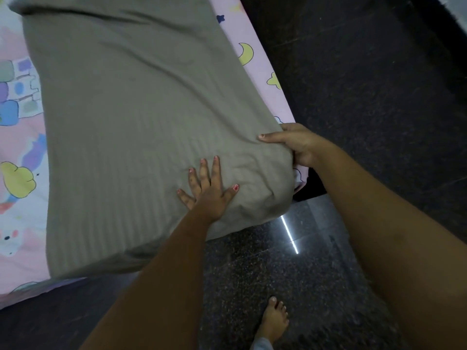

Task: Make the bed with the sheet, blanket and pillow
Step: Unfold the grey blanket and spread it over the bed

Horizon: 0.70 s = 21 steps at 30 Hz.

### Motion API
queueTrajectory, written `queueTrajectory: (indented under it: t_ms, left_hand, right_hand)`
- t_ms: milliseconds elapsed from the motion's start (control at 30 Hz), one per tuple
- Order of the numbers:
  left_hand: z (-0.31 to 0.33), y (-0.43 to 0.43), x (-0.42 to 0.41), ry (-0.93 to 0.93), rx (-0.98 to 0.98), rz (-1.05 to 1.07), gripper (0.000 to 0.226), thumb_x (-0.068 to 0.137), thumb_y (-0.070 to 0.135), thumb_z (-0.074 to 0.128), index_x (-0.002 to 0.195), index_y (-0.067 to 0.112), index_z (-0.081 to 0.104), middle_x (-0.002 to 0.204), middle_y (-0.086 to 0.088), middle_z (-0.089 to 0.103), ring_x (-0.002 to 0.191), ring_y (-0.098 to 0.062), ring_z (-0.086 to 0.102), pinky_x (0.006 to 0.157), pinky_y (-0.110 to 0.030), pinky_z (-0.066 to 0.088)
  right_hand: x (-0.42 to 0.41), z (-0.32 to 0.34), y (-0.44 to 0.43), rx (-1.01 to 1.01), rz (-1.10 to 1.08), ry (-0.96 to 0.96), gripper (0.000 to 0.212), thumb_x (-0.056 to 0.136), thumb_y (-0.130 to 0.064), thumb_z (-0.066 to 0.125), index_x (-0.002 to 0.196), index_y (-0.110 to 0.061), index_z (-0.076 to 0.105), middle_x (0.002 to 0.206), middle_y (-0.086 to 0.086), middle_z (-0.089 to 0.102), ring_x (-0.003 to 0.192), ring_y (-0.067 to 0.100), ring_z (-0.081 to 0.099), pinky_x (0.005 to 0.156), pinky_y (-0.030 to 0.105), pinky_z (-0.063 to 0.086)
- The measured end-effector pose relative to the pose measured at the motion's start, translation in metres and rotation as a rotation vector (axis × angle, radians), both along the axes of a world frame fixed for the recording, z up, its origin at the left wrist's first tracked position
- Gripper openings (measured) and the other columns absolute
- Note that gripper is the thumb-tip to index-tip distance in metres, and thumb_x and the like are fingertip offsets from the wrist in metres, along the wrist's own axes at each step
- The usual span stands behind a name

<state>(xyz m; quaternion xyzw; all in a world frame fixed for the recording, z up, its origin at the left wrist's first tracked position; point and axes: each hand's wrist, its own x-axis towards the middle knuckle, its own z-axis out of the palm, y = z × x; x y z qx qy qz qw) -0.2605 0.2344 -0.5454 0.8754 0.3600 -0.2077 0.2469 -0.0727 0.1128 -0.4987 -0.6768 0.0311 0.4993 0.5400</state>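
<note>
On top of the pink printed sheet [22, 198] lies the grey blanket [131, 109], spread across most of it, with its near corner reaching the edge above the dark floor [353, 84]. The left hand [209, 190] rests flat on this corner with fingers straight and spread, probably to pin the cloth so it does not slide. The right hand [295, 145] grips the blanket's edge, thumb on top and fingers curled under, it seems in order to pull the corner tight or tuck it down. Some wrinkles gather between both hands. A bare foot [274, 322] stands on the floor close by. No pillow is visible, so I judge that step is not yet done.
</note>
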Motion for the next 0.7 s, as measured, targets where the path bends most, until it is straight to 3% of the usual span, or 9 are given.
queueTrajectory:
  t_ms: [100, 200, 300, 367, 400, 467, 533, 700]
  left_hand:
    - [-0.004, 0.0, -0.001, -0.018, 0.004, -0.002, 0.079, 0.086, 0.069, 0.032, 0.144, 0.045, -0.016, 0.156, 0.011, -0.02, 0.143, -0.024, -0.019, 0.105, -0.066, -0.007]
    - [-0.004, 0.0, -0.002, -0.041, -0.014, 0.004, 0.079, 0.087, 0.069, 0.032, 0.145, 0.045, -0.016, 0.156, 0.011, -0.022, 0.143, -0.024, -0.02, 0.105, -0.066, -0.009]
    - [-0.005, 0.0, -0.003, -0.051, -0.028, 0.0, 0.08, 0.086, 0.07, 0.031, 0.144, 0.045, -0.017, 0.155, 0.011, -0.023, 0.143, -0.024, -0.021, 0.105, -0.065, -0.01]
    - [-0.005, -0.001, -0.004, -0.06, -0.019, 0.0, 0.079, 0.086, 0.07, 0.031, 0.144, 0.045, -0.018, 0.156, 0.01, -0.022, 0.143, -0.024, -0.021, 0.105, -0.065, -0.011]
    - [-0.004, -0.001, -0.003, -0.062, -0.02, -0.005, 0.079, 0.086, 0.07, 0.031, 0.144, 0.045, -0.017, 0.156, 0.01, -0.022, 0.143, -0.024, -0.022, 0.105, -0.065, -0.011]
    - [-0.001, 0.001, -0.004, -0.056, -0.038, -0.017, 0.079, 0.087, 0.07, 0.031, 0.144, 0.044, -0.017, 0.156, 0.01, -0.022, 0.143, -0.024, -0.022, 0.105, -0.065, -0.011]
    - [0.0, 0.0, -0.004, -0.059, -0.047, -0.023, 0.079, 0.087, 0.069, 0.031, 0.145, 0.044, -0.017, 0.155, 0.009, -0.023, 0.143, -0.024, -0.022, 0.105, -0.065, -0.01]
    - [-0.002, 0.0, -0.005, -0.074, -0.029, -0.025, 0.078, 0.087, 0.068, 0.031, 0.146, 0.043, -0.014, 0.157, 0.008, -0.019, 0.143, -0.025, -0.02, 0.105, -0.066, -0.008]
  right_hand:
    - [-0.003, 0.0, -0.012, -0.075, 0.028, -0.062, 0.036, 0.072, -0.02, 0.081, 0.103, -0.007, 0.069, 0.092, 0.008, 0.073, 0.087, 0.025, 0.068, 0.07, 0.029, 0.057]
    - [-0.021, -0.003, -0.022, -0.213, 0.218, -0.07, 0.049, 0.064, -0.033, 0.086, 0.104, -0.013, 0.066, 0.095, 0.011, 0.071, 0.084, 0.03, 0.068, 0.066, 0.042, 0.058]
    - [-0.038, -0.005, -0.037, -0.309, 0.371, -0.054, 0.077, 0.04, -0.041, 0.094, 0.106, -0.011, 0.067, 0.102, 0.012, 0.072, 0.095, 0.033, 0.068, 0.087, 0.053, 0.054]
    - [-0.043, -0.01, -0.052, -0.347, 0.42, -0.024, 0.088, 0.03, -0.046, 0.095, 0.104, -0.007, 0.068, 0.102, 0.011, 0.072, 0.096, 0.029, 0.067, 0.09, 0.045, 0.053]
    - [-0.044, -0.008, -0.06, -0.382, 0.455, -0.026, 0.082, 0.036, -0.05, 0.093, 0.1, -0.005, 0.068, 0.094, 0.008, 0.07, 0.086, 0.024, 0.066, 0.08, 0.037, 0.053]
    - [-0.047, 0.002, -0.08, -0.494, 0.572, -0.044, 0.05, 0.064, -0.05, 0.083, 0.081, -0.007, 0.063, 0.061, 0.002, 0.052, 0.054, 0.014, 0.044, 0.053, 0.026, 0.033]
    - [-0.047, 0.011, -0.101, -0.566, 0.587, -0.109, 0.037, 0.083, -0.041, 0.069, 0.068, -0.012, 0.053, 0.046, -0.004, 0.037, 0.044, 0.011, 0.028, 0.047, 0.025, 0.02]
    - [-0.077, -0.002, -0.113, -0.557, 0.326, -0.562, 0.027, 0.089, -0.035, 0.065, 0.08, -0.009, 0.068, 0.067, 0.002, 0.055, 0.072, 0.015, 0.052, 0.061, 0.027, 0.037]
